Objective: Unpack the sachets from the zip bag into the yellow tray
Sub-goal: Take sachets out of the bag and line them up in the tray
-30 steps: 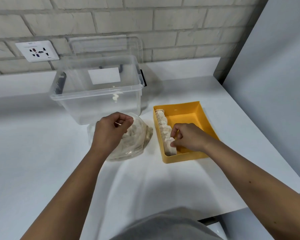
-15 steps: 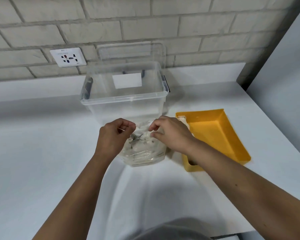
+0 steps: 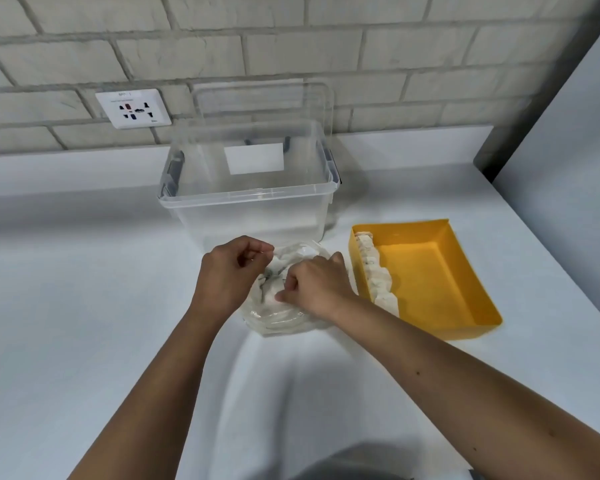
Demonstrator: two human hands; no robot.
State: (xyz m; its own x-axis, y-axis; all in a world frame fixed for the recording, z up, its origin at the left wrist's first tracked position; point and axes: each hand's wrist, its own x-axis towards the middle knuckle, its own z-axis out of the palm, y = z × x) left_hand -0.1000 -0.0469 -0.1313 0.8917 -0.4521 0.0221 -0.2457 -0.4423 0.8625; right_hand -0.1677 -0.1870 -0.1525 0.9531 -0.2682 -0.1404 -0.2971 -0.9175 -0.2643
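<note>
A clear zip bag (image 3: 278, 317) full of pale sachets lies on the white table in front of me. My left hand (image 3: 227, 277) pinches the bag's upper left edge with curled fingers. My right hand (image 3: 314, 284) reaches into the bag's mouth, fingers curled among the sachets (image 3: 274, 289); what it holds is hidden. To the right stands the yellow tray (image 3: 440, 282), with a row of sachets (image 3: 376, 271) lined along its left wall.
A clear plastic storage box (image 3: 250, 199) stands just behind the bag, its lid leaning on the brick wall. A wall socket (image 3: 132, 108) is at the back left. A grey panel (image 3: 568, 161) closes the right side.
My right hand left the yellow tray, crossed to the zip bag and went down into its mouth. My left hand kept its pinch on the bag's edge. The view shifted left.
</note>
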